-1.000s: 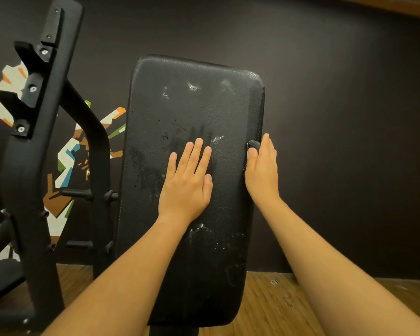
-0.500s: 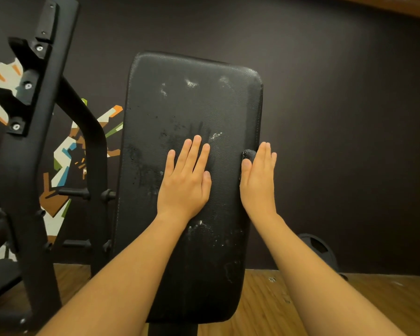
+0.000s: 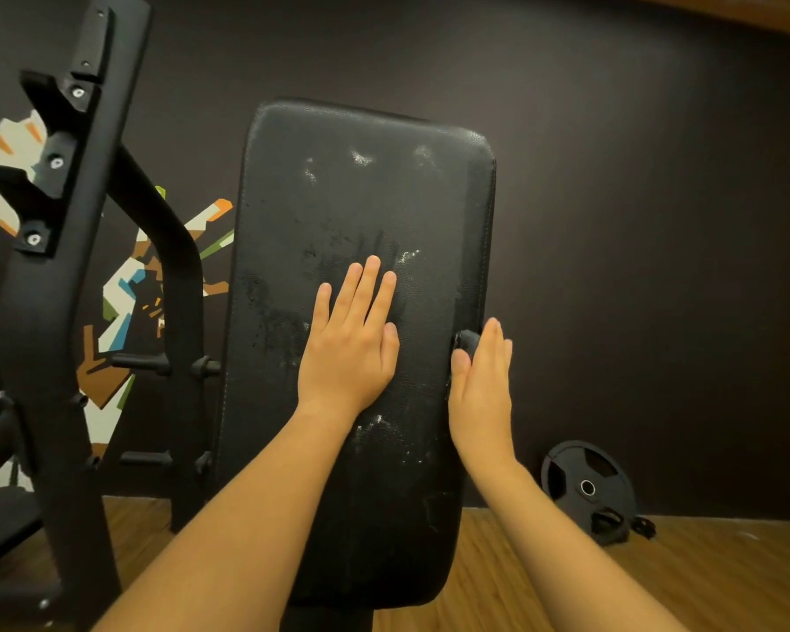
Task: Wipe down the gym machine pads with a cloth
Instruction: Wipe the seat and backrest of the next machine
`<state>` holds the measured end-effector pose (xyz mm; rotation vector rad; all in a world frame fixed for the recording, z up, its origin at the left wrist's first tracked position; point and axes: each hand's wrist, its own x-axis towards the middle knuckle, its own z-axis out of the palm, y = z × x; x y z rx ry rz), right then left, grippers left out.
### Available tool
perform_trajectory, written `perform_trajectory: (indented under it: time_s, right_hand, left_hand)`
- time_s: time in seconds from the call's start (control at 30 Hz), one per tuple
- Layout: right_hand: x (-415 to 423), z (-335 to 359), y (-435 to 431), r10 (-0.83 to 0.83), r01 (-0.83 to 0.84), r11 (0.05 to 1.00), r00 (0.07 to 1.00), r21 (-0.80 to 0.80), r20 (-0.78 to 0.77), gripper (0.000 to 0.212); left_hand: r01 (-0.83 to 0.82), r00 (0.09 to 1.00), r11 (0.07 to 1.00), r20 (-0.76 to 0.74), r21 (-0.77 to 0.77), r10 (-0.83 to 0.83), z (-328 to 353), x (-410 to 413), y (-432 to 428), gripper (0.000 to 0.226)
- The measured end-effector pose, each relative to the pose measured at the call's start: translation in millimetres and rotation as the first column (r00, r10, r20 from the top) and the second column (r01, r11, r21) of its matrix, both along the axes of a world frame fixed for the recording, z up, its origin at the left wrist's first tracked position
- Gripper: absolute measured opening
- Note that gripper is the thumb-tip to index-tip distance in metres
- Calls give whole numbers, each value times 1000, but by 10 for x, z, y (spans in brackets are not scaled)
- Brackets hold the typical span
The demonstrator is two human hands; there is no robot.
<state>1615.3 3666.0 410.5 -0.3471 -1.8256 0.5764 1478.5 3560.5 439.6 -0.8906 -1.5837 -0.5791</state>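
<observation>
No readable text anywhere

The right hand (image 3: 482, 390) is sliding down the right edge of the pad (image 3: 361, 198), dragging the dark cloth (image 3: 468, 342) along the side seam beneath its straight fingers. It is sitting noticeably lower on that edge than a second ago. A weight plate (image 3: 587, 488) is coming into sight, leaning against the wall at floor level.
</observation>
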Motion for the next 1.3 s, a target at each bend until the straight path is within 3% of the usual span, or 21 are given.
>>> perform_trajectory:
  time_s: [0.23, 0.43, 0.63, 0.83, 1.0, 1.2, 1.3]
  right_hand:
    - [-45, 269, 76, -32, 32, 999, 999, 10, -8, 62]
    - [-29, -125, -13, -29, 30, 999, 1000, -41, 8, 63]
    - [-16, 47, 18, -35, 36, 999, 999, -34, 12, 62]
    - [23, -334, -80, -20, 23, 997, 999, -76, 32, 63]
    - [71, -63, -18, -31, 36, 998, 995, -53, 90, 63]
    - [76, -554, -154, 2, 3, 993, 999, -121, 40, 64]
    - [66, -466, -69, -5, 10, 996, 998, -93, 64, 64]
  left_hand:
    - [6, 1000, 1000, -8, 16, -6, -5, 11, 2, 61]
    - [15, 1000, 1000, -9, 22, -15, -3, 9, -3, 61]
    - [11, 1000, 1000, -9, 20, -11, -3, 4, 9, 61]
    - [3, 1000, 1000, -14, 24, -2, -9, 8, -1, 61]
    - [-3, 1000, 1000, -12, 18, 3, -2, 2, -4, 61]
    - [-1, 1000, 1000, -12, 19, 1, -10, 14, -8, 61]
    - [-6, 1000, 1000, -10, 14, 6, -6, 25, -3, 61]
